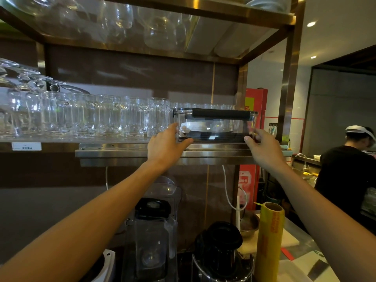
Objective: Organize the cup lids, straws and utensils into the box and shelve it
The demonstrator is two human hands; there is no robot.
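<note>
A clear plastic box (215, 125) with a dark lid and a black handle sits on the steel shelf (132, 153), at its right end. White lids and dark items show through its wall. My left hand (165, 145) grips the box's lower left corner, thumb under the front edge. My right hand (262, 145) holds the lower right corner. Both arms reach up to shelf height.
Rows of glass mugs (85, 117) fill the shelf left of the box. More glasses (158, 27) hang or stand on the shelf above. Below are blenders (152, 231), a yellow cling-film roll (269, 241) and a counter. A person in black (345, 176) stands at right.
</note>
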